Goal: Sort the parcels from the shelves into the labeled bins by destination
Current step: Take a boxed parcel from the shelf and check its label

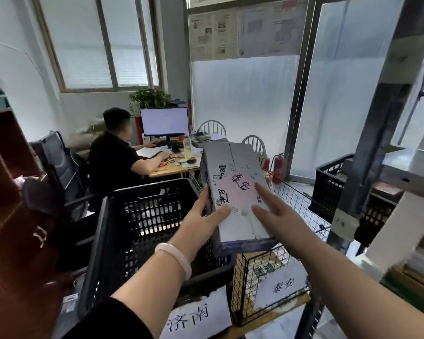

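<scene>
- Two hands carry one parcel (233,182), a pale carton held tilted in the air over the line where the black plastic crate (145,189) and the wire basket (294,199) meet. It touches neither bin.
- Left hand (201,216): thumb on the top face, fingers curled round the left side edge. This hand does the gripping.
- Right hand (277,211): fingers straight, laid flat on the top face near its lower right. It steadies the parcel and does not clamp it.
- Handwriting on the parcel reads 泰安. The basket label (283,288) reads the same, and the crate label (189,316) reads 济南. Judged destination: the wire basket, to the right.
- Recommended: move the carton right until it is wholly past the crate rim, level it, then lower it inside the mesh walls before letting go.
- Recommended: first bring the right hand round the right edge, since a flat hand gives no hold once the left loosens.
- Risk: the near end overhangs the crate, so an early drop could land it in the wrong bin.
</scene>
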Available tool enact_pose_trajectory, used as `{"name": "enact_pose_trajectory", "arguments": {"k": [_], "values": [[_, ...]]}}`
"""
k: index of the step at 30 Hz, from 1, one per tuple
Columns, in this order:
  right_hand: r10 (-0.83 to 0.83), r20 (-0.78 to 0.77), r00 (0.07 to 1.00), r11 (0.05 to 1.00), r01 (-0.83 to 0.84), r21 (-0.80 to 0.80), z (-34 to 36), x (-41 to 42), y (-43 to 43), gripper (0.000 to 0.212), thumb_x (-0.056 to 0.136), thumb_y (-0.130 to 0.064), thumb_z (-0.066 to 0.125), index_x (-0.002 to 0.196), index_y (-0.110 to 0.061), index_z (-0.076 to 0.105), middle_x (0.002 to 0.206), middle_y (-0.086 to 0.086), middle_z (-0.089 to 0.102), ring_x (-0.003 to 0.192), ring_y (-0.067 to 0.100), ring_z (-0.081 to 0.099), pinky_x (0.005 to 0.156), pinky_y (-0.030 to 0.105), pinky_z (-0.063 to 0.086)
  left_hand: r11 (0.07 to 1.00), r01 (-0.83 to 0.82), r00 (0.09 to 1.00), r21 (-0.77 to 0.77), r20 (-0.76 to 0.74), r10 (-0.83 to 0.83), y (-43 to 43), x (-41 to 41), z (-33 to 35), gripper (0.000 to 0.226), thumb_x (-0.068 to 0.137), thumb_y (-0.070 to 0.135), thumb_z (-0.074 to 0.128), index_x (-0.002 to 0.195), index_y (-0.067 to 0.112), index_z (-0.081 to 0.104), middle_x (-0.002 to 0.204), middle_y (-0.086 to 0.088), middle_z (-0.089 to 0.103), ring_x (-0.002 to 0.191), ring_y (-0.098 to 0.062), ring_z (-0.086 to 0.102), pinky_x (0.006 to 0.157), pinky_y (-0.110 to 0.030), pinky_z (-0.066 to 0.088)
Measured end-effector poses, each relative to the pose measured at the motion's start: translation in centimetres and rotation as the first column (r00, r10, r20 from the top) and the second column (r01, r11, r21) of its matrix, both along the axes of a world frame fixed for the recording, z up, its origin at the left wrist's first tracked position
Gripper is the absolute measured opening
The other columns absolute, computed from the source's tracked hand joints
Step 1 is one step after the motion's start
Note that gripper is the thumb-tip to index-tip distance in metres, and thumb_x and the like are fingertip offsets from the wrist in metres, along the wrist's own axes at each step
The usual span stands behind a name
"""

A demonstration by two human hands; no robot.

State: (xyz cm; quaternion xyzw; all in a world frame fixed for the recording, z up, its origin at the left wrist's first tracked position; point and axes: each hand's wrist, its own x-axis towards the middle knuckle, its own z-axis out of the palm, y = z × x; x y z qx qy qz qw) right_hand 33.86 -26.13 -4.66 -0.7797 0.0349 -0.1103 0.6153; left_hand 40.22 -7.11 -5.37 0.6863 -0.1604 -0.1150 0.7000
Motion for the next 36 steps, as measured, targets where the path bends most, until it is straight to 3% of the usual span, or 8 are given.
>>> {"name": "enact_pose_trajectory", "arguments": {"k": [4,8,12,18,21,24,31,36], "values": [[0.009,-0.089,0.996,0.977,0.010,0.212,-0.4,5.5,-3.4,0.052,0.091,-0.023,0.064,0.132,-0.051,0.049,0.136,-0.002,0.048,0.077,0.030,0.071,0.064,0.041,0.060,0.998,0.038,0.999,0.058,0.012,-0.038,-2.7,4.9,-0.6,0.085,0.083,0.040,0.076,0.150,0.048,0.025,0.122,0.012,0.065,0.106,-0.017,0.068,0.097,-0.042,0.053],[0.025,-0.187,0.982,0.958,0.030,0.286,-0.9,11.1,-7.4,0.045,0.091,-0.022,0.065,0.126,-0.049,0.058,0.130,0.012,0.048,0.076,0.032,0.069,0.060,0.038,0.059,0.983,0.055,0.998,0.175,0.011,-0.058,-5.1,9.6,-1.0,0.102,0.060,0.076,0.074,0.146,0.056,0.025,0.140,0.008,0.056,0.123,-0.018,0.057,0.106,-0.041,0.045],[0.082,-0.266,0.960,0.928,0.024,0.372,-2.0,16.1,-10.3,0.039,0.093,-0.019,0.063,0.119,-0.048,0.063,0.130,0.016,0.049,0.073,0.030,0.068,0.059,0.038,0.059,0.968,0.052,0.999,0.246,-0.022,-0.048,-7.5,13.9,-2.0,0.086,0.080,0.056,0.070,0.152,0.040,0.026,0.144,0.005,0.051,0.121,-0.011,0.055,0.080,-0.008,0.047],[0.109,-0.365,0.925,0.920,0.046,0.390,-4.8,22.5,-12.8,0.040,0.095,-0.016,0.061,0.126,-0.041,0.061,0.127,0.016,0.051,0.066,0.026,0.069,0.052,0.034,0.059,0.904,-0.033,0.999,0.426,0.040,0.018,-9.4,19.2,-4.2,0.078,0.087,0.054,0.064,0.152,0.037,0.026,0.151,0.012,0.034,0.137,-0.011,0.036,0.107,-0.029,0.033],[0.141,-0.437,0.888,0.925,0.040,0.378,-6.6,25.2,-13.1,0.039,0.095,-0.016,0.059,0.127,-0.039,0.061,0.129,0.016,0.049,0.059,0.023,0.065,0.047,0.031,0.057,0.832,-0.161,0.981,0.531,0.180,0.075,-9.1,20.7,-5.1,0.072,0.090,0.056,0.059,0.152,0.034,0.029,0.153,0.008,0.032,0.142,-0.013,0.028,0.112,-0.035,0.026],[0.158,-0.501,0.851,0.944,0.019,0.329,-8.8,28.2,-13.3,0.042,0.096,-0.018,0.059,0.133,-0.038,0.057,0.130,0.018,0.047,0.056,0.021,0.064,0.047,0.031,0.055,0.786,-0.280,0.952,0.552,0.262,0.155,-8.1,22.1,-5.7,0.067,0.092,0.055,0.056,0.151,0.034,0.031,0.157,0.006,0.030,0.145,-0.012,0.023,0.112,-0.030,0.020],[0.140,-0.595,0.792,0.989,-0.082,0.123,-16.1,34.8,-11.7,0.045,0.096,-0.025,0.060,0.135,-0.045,0.051,0.153,0.010,0.030,0.095,0.031,0.066,0.076,0.049,0.060,0.706,-0.373,0.914,0.602,0.369,0.168,-5.9,24.4,-7.6,0.082,0.075,0.080,0.038,0.149,0.047,0.024,0.157,0.015,0.026,0.145,-0.003,0.016,0.120,-0.038,0.020],[0.112,-0.595,0.796,0.972,-0.211,-0.099,-21.2,36.4,-9.3,0.049,0.097,-0.030,0.055,0.143,-0.044,0.042,0.144,0.008,0.042,0.093,0.027,0.066,0.075,0.041,0.061,0.627,-0.380,0.911,0.680,0.391,0.128,-5.1,25.2,-8.9,0.082,0.075,0.081,0.034,0.149,0.049,0.024,0.158,0.016,0.022,0.143,0.000,0.013,0.113,-0.029,0.015]]}}
